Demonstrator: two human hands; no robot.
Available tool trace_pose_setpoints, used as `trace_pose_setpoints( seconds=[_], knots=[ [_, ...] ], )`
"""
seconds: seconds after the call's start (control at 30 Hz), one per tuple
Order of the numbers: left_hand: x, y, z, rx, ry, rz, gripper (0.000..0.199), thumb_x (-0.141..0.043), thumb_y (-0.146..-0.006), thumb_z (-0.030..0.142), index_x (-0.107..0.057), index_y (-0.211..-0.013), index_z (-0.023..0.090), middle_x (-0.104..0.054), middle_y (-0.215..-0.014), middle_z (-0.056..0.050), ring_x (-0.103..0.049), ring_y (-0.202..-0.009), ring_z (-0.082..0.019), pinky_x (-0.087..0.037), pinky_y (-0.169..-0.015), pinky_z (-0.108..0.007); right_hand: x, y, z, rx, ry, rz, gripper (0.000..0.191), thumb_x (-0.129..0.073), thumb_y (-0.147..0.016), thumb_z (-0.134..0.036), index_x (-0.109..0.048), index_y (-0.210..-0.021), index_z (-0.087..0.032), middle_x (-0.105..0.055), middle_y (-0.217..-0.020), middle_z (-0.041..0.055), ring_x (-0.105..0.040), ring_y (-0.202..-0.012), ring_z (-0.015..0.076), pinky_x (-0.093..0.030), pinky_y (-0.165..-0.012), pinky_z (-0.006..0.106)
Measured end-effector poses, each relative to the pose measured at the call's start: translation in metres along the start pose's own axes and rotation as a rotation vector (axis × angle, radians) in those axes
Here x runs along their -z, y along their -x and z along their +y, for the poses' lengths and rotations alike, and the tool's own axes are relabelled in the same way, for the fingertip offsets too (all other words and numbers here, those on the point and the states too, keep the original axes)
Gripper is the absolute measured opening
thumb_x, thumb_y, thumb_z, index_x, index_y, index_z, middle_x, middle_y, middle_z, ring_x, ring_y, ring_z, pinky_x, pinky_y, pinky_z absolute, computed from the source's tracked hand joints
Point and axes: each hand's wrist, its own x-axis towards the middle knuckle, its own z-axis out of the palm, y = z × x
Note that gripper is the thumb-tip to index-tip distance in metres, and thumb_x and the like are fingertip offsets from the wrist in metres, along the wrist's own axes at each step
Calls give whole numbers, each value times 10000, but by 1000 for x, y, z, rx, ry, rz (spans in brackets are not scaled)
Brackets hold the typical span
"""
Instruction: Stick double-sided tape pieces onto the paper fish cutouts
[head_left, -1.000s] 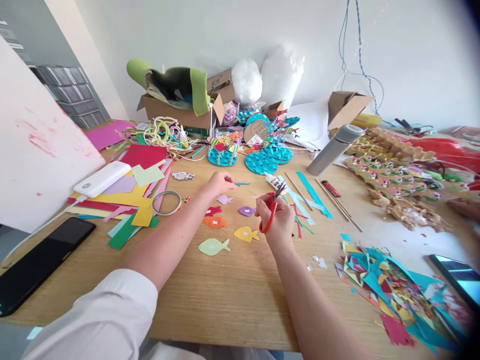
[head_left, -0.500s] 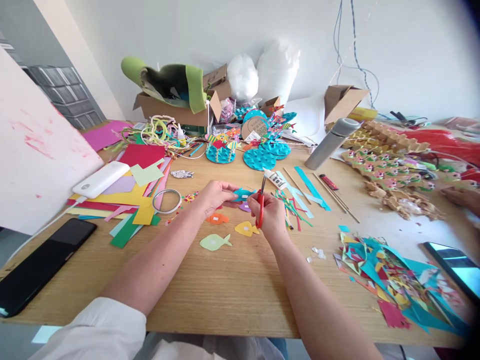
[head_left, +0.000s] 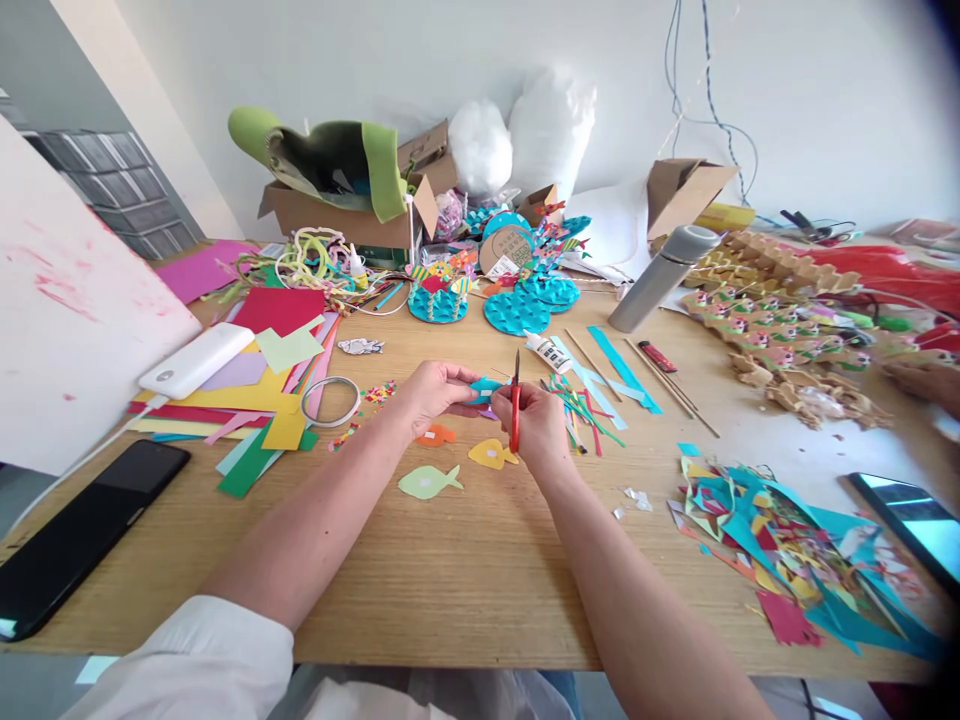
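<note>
My left hand [head_left: 439,393] pinches a small blue paper fish [head_left: 484,390] over the middle of the table. Close on its right, my right hand [head_left: 531,418] is closed round red-handled scissors [head_left: 515,415], their dark blades pointing up and away. The fingers of my right hand are near the fish's right end; whether they touch it I cannot tell. Below the hands lie an orange paper fish [head_left: 435,435], a yellow one [head_left: 491,454] and a light green one [head_left: 430,482], each with a small white patch. A purple piece is mostly hidden under the hands.
Coloured paper [head_left: 277,310], a tape ring [head_left: 331,401] and a black phone [head_left: 90,535] lie left. A glue bottle [head_left: 549,352], blue strips [head_left: 625,370] and a grey flask [head_left: 664,278] stand or lie right, before paper scraps [head_left: 780,550]. A person's hand [head_left: 926,385] shows far right.
The scissors have turned more upright in my right hand. My left hand still holds the blue fish, shifted very slightly. The whole view has moved a little.
</note>
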Motion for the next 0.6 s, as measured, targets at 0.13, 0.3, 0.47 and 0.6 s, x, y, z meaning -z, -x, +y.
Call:
trace_pose_setpoints(
  seconds=[0.13, 0.3, 0.47, 0.6],
  knots=[
    [0, 0, 1, 3, -3, -5, 180, -741, -637, -27, -699, -767, 89, -731, -676, -53, -701, -615, -153, -592, -616, -267, 0, 0, -1, -16, 11, -14, 191, -613, -639, -361, -571, -609, -178, -499, -504, -39, -447, -471, 110, -310, -451, 229],
    [0, 0, 0, 3, -20, 1, 257, -802, -558, -29, -691, -752, 98, -732, -668, -41, -697, -596, -147, -588, -604, -253, -1, 0, -2, -24, 30, -12, 201, -601, -636, -370, -586, -615, -171, -508, -513, -30, -460, -477, 114, -322, -454, 229],
    [-3, 1, 0, 6, -40, 30, 247, -809, -564, -27, -684, -738, 97, -725, -649, -33, -684, -566, -134, -572, -577, -239, 0, 1, -4, -37, 38, -10, 214, -601, -630, -381, -582, -601, -169, -484, -482, -36, -446, -456, 111, -300, -434, 225],
    [-6, 1, -1, -3, -61, 77, 201, -789, -607, -27, -677, -721, 94, -708, -612, -24, -668, -540, -127, -560, -570, -245, 0, 2, -5, -37, 28, -11, 217, -619, -622, -382, -586, -595, -170, -488, -466, -37, -449, -449, 111, -290, -426, 221]
  ],
)
